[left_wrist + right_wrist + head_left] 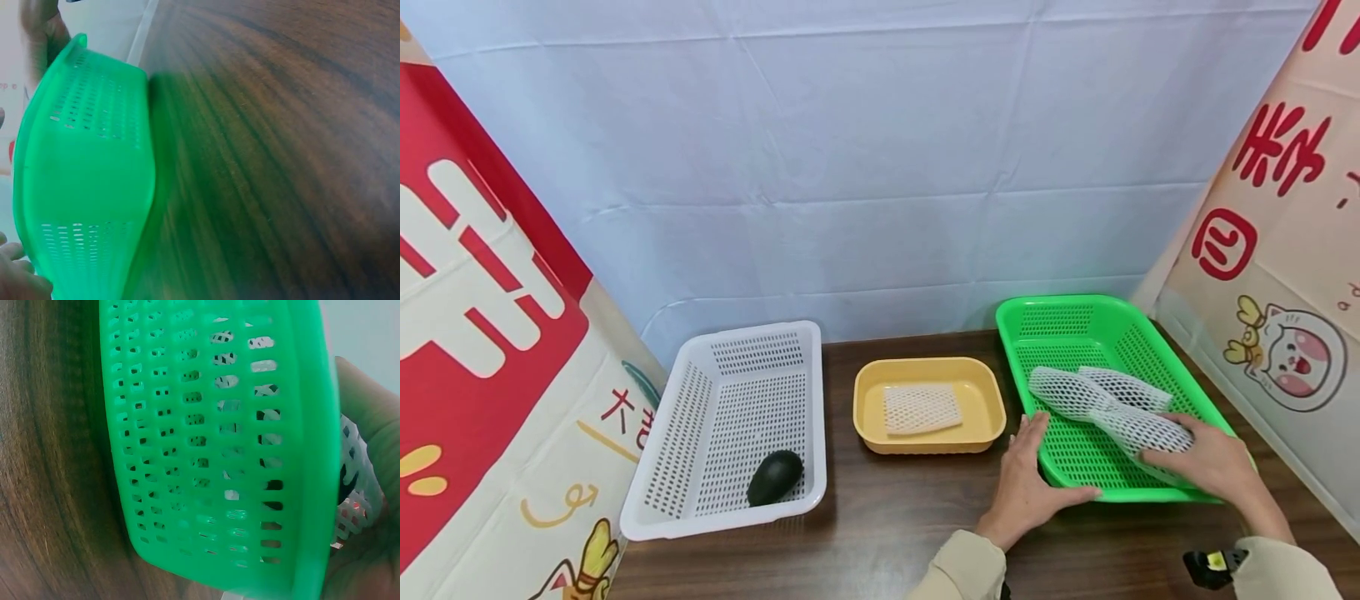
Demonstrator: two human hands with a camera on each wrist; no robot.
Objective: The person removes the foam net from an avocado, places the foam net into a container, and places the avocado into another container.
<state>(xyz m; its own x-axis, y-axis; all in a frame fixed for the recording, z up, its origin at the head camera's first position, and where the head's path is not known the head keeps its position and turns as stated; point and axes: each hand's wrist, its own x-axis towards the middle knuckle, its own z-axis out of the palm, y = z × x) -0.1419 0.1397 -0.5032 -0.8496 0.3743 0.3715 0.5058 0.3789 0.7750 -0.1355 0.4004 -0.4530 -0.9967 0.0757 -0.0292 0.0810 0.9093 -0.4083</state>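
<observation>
A green perforated basket (1138, 495) stands at the right of the table. My left hand (1028, 485) rests at its near left corner, fingers straight along the side rim and thumb along the front rim. Inside the basket, my right hand (1213, 460) grips the near end of a white foam net sleeve (1138, 429) between thumb and fingers. The sleeve stretches away toward the basket's left side. A second foam net sleeve (1129, 388) lies just behind it. In the right wrist view, the gripped mesh (362, 487) shows beyond the basket wall (306, 456).
A yellow tray (928, 447) with a foam net sleeve (922, 409) in it stands in the middle. To the left, a white perforated basket (722, 528) holds a dark green avocado (775, 477) near its front right corner. Printed cloth hangs at both sides, plain cloth behind.
</observation>
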